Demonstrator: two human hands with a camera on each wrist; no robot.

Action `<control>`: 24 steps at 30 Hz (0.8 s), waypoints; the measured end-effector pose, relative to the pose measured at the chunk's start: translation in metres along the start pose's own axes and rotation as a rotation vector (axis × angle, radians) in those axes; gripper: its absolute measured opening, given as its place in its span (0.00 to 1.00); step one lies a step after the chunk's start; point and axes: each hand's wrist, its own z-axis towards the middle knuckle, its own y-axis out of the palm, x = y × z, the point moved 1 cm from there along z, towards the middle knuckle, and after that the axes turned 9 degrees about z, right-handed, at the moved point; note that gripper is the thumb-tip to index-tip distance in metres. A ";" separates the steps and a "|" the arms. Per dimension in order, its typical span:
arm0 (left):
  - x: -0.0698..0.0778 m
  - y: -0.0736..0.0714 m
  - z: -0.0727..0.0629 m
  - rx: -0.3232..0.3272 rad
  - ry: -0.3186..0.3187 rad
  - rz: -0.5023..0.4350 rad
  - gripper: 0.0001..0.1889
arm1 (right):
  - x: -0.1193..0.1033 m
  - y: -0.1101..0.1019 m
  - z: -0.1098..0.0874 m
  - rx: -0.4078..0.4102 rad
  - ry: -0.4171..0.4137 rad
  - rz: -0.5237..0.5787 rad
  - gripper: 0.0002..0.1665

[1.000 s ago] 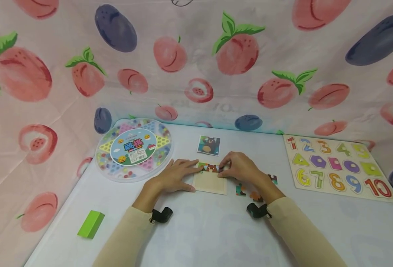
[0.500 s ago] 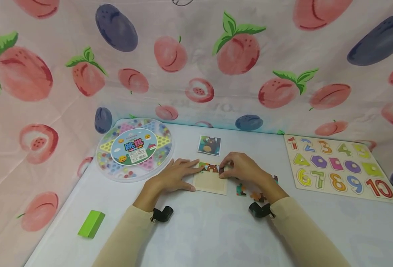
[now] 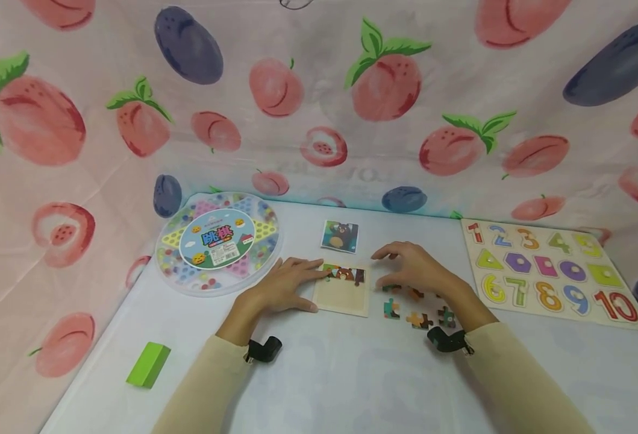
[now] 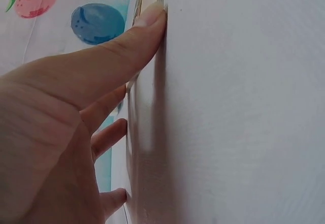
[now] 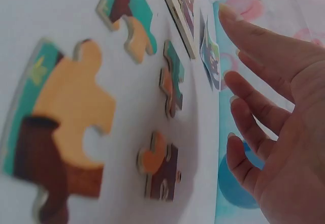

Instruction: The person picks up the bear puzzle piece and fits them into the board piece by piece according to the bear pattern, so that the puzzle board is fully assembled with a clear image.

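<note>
Resting at the left side of a shallow wooden puzzle tray [image 3: 340,298], the left hand [image 3: 282,286] is shown in the head view with fingers spread and nothing gripped; its forefinger is laid on the upper left corner. The tray is placed mid-table, its upper part filled by a row of fitted pieces [image 3: 344,273] printed with a bear's head, bare wood being shown below. The right hand [image 3: 413,268] is held just right of the tray, released, thumb and fingers parted. Loose jigsaw pieces [image 3: 419,320] are scattered below and beside it, some partly covered. A bear picture card [image 3: 340,235] is set behind the tray. Also listed: a round board-game box [image 3: 215,238], left; a green block [image 3: 148,364], lower left; a number board [image 3: 531,295], right; a fruit-printed cloth [image 3: 319,96], rear.

Left wrist view: the thumb [image 4: 144,23] is set against the tray's edge; the other fingertips are lowered to the white tabletop [image 4: 244,102].

Right wrist view: four loose pieces are seen lying apart from one another. The right hand's fingers are loosely bent, with no piece grasped.
</note>
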 end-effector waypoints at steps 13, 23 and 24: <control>0.001 0.000 -0.001 0.032 -0.003 -0.017 0.40 | 0.019 -0.005 -0.022 -0.002 0.023 0.005 0.28; -0.003 0.002 0.001 0.015 0.011 0.001 0.41 | 0.032 0.000 -0.027 -0.020 -0.009 0.024 0.19; -0.003 0.002 0.001 0.015 0.010 0.001 0.41 | 0.033 0.000 -0.027 -0.018 -0.012 0.018 0.19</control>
